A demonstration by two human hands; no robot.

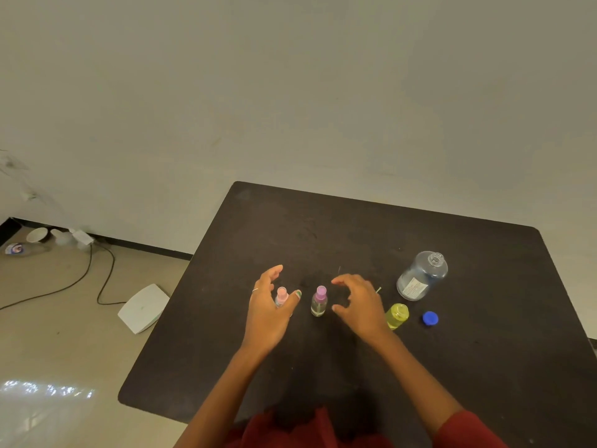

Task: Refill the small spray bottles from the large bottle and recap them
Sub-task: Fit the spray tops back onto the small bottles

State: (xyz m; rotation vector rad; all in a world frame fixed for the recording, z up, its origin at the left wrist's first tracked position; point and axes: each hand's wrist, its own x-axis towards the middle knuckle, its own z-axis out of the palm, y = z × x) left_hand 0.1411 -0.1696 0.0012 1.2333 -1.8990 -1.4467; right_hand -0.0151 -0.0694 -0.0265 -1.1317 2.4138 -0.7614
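On the black table (355, 227) three small spray bottles stand upright in a row. The pink-capped bottle (281, 296) sits inside the curve of my left hand (269, 310), whose fingers are spread around it without closing. The purple-capped bottle (319, 301) stands between both hands, untouched. My right hand (358, 302) hovers just right of it, fingers loosely curved and holding nothing. The yellow bottle (397, 315) is uncapped, partly behind my right hand. The large clear bottle (421, 275) stands uncapped at the right; its blue cap (430, 318) lies in front of it.
A thin pale stick, perhaps a spray tube (378, 289), pokes out behind my right hand. On the floor at left lie a white box (143, 308), dark cables (80, 279) and some cups (37, 235) by the wall.
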